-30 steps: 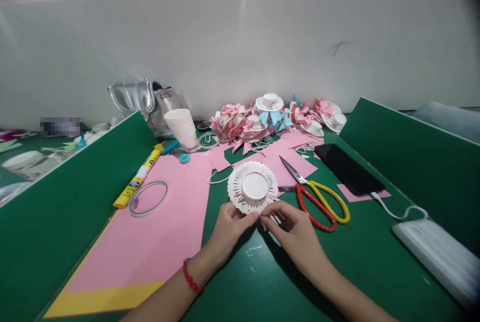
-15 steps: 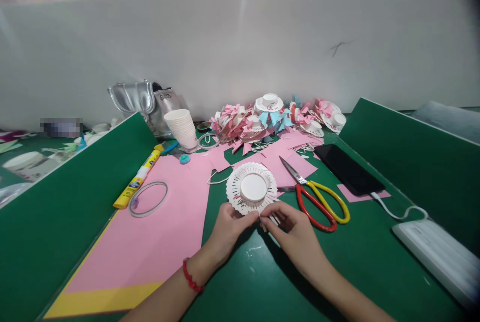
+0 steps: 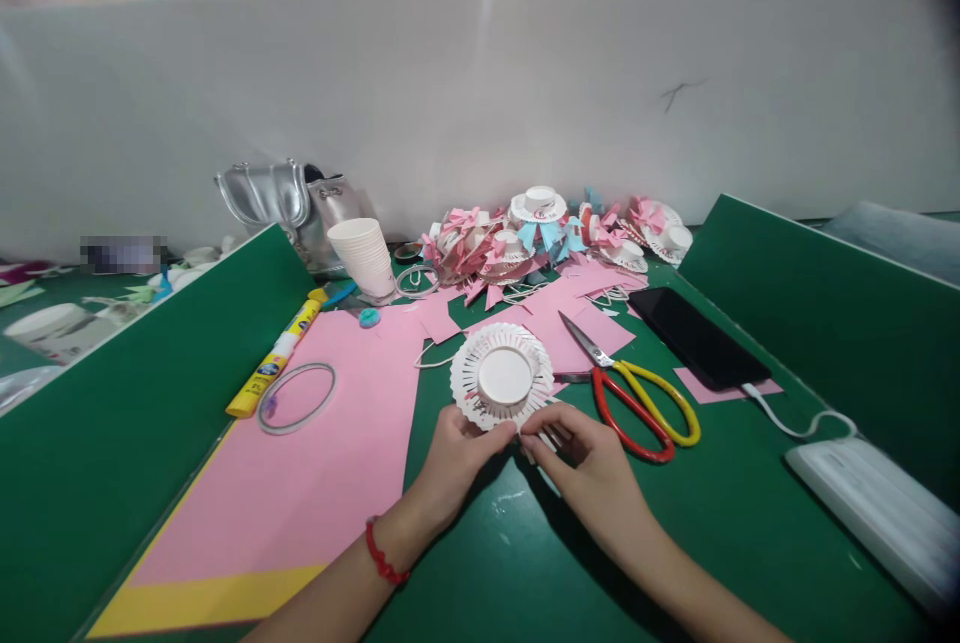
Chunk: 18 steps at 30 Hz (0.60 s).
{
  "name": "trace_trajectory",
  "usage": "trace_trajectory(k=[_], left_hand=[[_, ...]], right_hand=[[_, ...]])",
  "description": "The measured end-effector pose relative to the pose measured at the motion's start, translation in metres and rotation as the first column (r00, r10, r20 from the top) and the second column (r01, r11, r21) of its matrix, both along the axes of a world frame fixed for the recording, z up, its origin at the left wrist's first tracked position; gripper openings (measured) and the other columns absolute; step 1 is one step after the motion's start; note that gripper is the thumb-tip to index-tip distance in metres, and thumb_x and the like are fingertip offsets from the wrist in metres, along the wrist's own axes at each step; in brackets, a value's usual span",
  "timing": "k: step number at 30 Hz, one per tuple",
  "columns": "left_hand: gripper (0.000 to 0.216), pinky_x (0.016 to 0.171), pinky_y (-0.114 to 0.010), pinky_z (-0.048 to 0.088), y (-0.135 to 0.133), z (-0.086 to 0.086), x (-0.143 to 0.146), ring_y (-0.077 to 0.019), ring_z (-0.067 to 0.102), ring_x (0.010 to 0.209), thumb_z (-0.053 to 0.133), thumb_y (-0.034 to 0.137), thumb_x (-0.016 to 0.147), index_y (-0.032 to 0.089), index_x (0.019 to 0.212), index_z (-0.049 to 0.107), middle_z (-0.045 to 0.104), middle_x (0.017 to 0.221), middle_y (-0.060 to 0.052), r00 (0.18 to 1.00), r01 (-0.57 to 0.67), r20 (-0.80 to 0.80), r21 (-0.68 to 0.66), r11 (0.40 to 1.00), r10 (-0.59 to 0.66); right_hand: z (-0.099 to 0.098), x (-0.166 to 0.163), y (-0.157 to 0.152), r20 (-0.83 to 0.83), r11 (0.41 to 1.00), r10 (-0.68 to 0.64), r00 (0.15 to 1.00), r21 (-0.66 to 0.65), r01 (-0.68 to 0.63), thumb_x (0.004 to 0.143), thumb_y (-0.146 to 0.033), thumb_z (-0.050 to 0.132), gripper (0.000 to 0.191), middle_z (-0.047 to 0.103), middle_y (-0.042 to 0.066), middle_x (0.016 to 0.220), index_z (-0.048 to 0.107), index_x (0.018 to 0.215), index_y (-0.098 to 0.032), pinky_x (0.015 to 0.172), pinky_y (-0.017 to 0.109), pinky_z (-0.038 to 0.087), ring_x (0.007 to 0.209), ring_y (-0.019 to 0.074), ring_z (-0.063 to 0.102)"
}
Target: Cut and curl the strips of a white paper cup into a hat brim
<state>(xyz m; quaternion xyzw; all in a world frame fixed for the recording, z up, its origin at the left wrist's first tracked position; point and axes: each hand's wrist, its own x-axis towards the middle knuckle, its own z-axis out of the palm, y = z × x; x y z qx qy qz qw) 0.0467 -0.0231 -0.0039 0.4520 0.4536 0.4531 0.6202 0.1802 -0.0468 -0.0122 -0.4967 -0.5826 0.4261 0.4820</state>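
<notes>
A white paper cup, its wall cut into strips and fanned out like a hat brim, is held up over the green table. My left hand is closed on the near left of its fringed rim, thumb on top. My right hand pinches the rim's near right edge, where a few strips stick out loose below. Both hands' fingertips almost meet there. Close to my right hand lie scissors with one red and one yellow handle, on pink paper pieces.
Several finished paper-cup hats with pink and blue bows are heaped at the back. At left are pink sheets, a tape roll, a glue stick and stacked cups. A phone and green dividers stand right.
The cut cup has shifted and tilted very slightly to the left in my fingers. Both hands keep nearly the same place and grip.
</notes>
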Motion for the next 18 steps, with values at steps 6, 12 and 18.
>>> trace_trajectory(k=[6,12,18], left_hand=[[0.025,0.066,-0.025,0.047,-0.0008,0.0012,0.001,-0.0189,0.062,0.074,0.068,0.019,0.06,0.011,0.083,0.067,0.071,0.08,-0.005,1.0,-0.002,0.014,-0.009,1.0,0.003],[0.025,0.067,-0.027,0.047,-0.0002,0.0003,0.0007,-0.0202,0.062,0.075,0.07,0.02,0.059,0.011,0.082,0.068,0.071,0.08,-0.006,1.0,-0.016,-0.004,-0.017,1.0,0.016],[0.023,0.062,-0.025,0.047,-0.0007,0.0022,0.001,-0.018,0.062,0.069,0.069,0.019,0.059,0.012,0.081,0.068,0.07,0.071,-0.003,0.999,-0.033,-0.017,-0.018,0.999,0.032]], right_hand=[[0.0004,-0.0001,0.0002,0.006,1.0,-0.016,1.0,0.017,0.016,0.072,-0.019,0.054,0.004,0.059,0.003,0.066,0.057,0.069,-0.018,0.059,0.027,0.046,0.062,0.016,0.055],[0.0004,-0.0004,-0.0004,-0.012,1.0,0.009,1.0,0.017,-0.009,0.072,-0.019,0.053,0.005,0.058,0.002,0.065,0.056,0.069,-0.018,0.06,0.027,0.046,0.061,0.0154,0.055],[-0.0015,-0.0009,0.0001,0.017,1.0,0.008,1.0,0.026,-0.009,0.072,-0.018,0.052,0.005,0.06,0.003,0.066,0.056,0.069,-0.017,0.059,0.026,0.046,0.062,0.0156,0.056]])
